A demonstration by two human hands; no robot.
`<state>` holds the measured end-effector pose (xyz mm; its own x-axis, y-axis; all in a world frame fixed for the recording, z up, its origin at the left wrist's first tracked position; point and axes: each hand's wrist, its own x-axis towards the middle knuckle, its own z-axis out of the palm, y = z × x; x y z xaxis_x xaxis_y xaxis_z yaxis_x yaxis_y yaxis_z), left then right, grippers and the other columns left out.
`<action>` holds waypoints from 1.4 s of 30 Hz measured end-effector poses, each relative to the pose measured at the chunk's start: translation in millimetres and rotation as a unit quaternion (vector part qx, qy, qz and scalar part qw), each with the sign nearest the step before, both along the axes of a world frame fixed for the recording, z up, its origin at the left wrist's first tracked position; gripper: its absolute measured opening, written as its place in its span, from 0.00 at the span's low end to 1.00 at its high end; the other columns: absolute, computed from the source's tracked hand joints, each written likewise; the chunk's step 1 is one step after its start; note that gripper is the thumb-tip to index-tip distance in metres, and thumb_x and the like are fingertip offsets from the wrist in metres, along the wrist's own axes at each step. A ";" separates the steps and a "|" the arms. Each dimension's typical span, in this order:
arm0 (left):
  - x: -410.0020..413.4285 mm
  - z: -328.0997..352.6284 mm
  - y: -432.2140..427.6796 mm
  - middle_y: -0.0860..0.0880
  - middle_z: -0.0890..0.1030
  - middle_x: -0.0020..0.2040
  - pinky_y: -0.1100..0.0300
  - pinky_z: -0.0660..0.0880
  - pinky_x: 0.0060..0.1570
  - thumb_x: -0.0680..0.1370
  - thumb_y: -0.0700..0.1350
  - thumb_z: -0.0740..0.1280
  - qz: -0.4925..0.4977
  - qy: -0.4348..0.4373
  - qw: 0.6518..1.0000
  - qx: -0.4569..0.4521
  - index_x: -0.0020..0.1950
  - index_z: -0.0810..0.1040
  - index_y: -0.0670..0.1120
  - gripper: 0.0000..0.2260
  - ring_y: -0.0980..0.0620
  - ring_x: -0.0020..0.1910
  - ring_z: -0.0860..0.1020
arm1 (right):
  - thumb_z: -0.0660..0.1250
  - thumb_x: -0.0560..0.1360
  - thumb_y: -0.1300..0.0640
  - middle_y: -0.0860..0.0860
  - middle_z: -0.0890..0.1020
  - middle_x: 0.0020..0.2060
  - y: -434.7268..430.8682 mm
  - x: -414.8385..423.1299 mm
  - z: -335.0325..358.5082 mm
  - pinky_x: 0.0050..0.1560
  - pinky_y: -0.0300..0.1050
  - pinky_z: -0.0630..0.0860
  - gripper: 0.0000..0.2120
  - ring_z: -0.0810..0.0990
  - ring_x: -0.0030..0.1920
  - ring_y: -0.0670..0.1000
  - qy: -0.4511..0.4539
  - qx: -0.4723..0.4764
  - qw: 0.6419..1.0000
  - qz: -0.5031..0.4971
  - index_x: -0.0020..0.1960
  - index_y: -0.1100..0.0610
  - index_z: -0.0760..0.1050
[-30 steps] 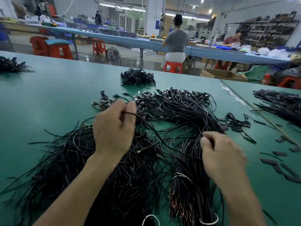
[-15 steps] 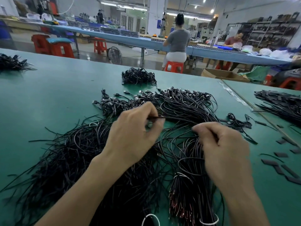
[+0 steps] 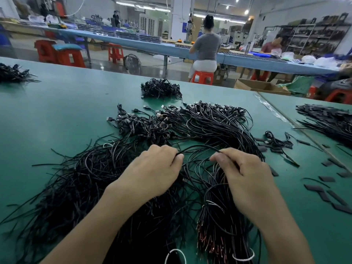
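Right now both hands pinch one black cable (image 3: 200, 146), which arches between them just above the cable pile (image 3: 95, 178) on the green table (image 3: 57, 103). Its long axis runs nine to three o'clock: the left hand (image 3: 152, 173) holds it in curled fingertips at nine, and the right hand (image 3: 245, 180) nips it between thumb and forefinger at three, equally near. Its ends are hidden, and its run toward the banded bundle (image 3: 219, 235) at six o'clock cannot be traced.
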<state>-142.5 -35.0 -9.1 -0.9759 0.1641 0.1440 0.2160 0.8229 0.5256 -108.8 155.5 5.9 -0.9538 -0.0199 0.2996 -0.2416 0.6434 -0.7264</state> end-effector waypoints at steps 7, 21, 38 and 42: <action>19.6 23.4 7.0 0.54 0.64 0.25 0.64 0.59 0.24 0.80 0.62 0.58 -0.311 -0.223 0.868 0.317 0.32 0.73 0.50 0.23 0.54 0.23 0.61 | 0.61 0.72 0.37 0.54 0.83 0.39 -2.4 -0.8 5.2 0.38 0.50 0.74 0.13 0.78 0.39 0.59 0.085 -0.151 0.985 0.012 0.44 0.39 0.82; 0.1 -2.3 21.0 0.52 0.79 0.37 0.62 0.78 0.37 0.85 0.44 0.56 -0.036 0.163 0.882 0.440 0.51 0.81 0.45 0.13 0.55 0.37 0.79 | 0.62 0.78 0.42 0.51 0.80 0.31 -18.8 9.1 7.8 0.33 0.47 0.73 0.13 0.75 0.30 0.51 -0.073 -0.004 0.981 0.180 0.43 0.46 0.81; 15.4 28.1 17.5 0.51 0.75 0.28 0.67 0.71 0.23 0.83 0.55 0.57 -0.221 -0.207 0.601 0.740 0.36 0.82 0.45 0.23 0.58 0.24 0.74 | 0.63 0.80 0.47 0.43 0.69 0.23 -19.5 4.9 4.7 0.26 0.36 0.60 0.13 0.63 0.25 0.42 -0.041 -0.059 0.989 0.127 0.38 0.46 0.78; 4.1 14.1 20.1 0.44 0.85 0.46 0.61 0.81 0.46 0.79 0.54 0.57 -0.117 -0.033 0.719 0.684 0.53 0.83 0.41 0.21 0.48 0.47 0.85 | 0.63 0.81 0.49 0.45 0.68 0.23 -23.5 13.1 9.0 0.24 0.41 0.62 0.15 0.63 0.24 0.45 -0.094 0.015 0.980 0.174 0.41 0.55 0.78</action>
